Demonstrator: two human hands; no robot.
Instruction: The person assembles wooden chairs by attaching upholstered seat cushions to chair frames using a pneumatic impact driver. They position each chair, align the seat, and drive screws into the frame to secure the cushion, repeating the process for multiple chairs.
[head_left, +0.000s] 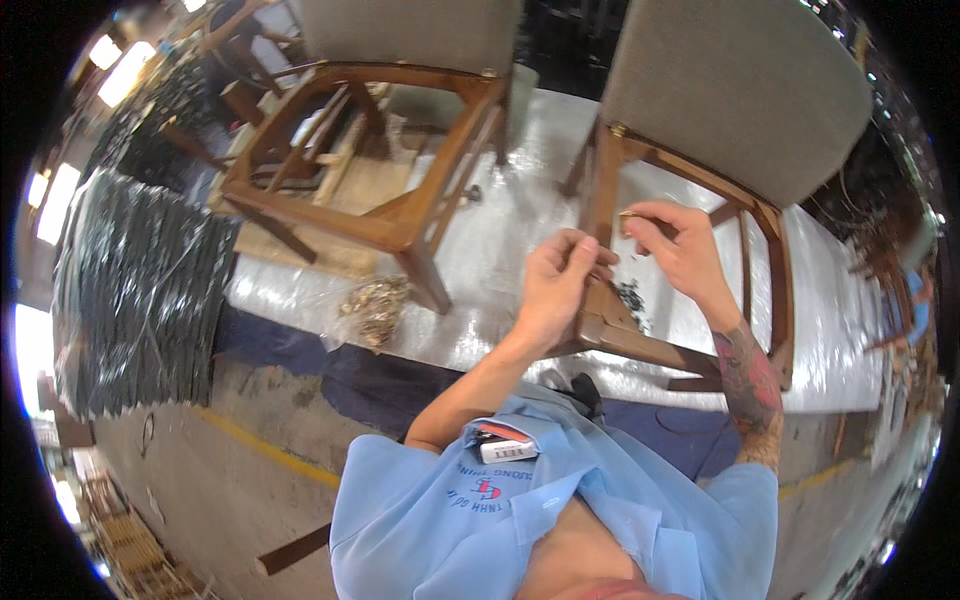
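Note:
My left hand [558, 285] rests on the front corner of a wooden chair frame [640, 345] with a grey padded back [735, 90], fingers curled and pinching something small that I cannot make out. My right hand [675, 245] is raised just right of it, pinching a small brass-coloured piece [629, 214] between thumb and fingers beside the chair's upright post. A small pile of dark screws [632, 298] lies on the bench inside the frame, between the two hands.
A second wooden chair frame [370, 215] stands to the left on the plastic-covered bench [500, 250]. A clear bag of small hardware [373, 308] lies near the bench's front edge. Dark wrapped stacks [140, 290] stand at the far left on the concrete floor [250, 470].

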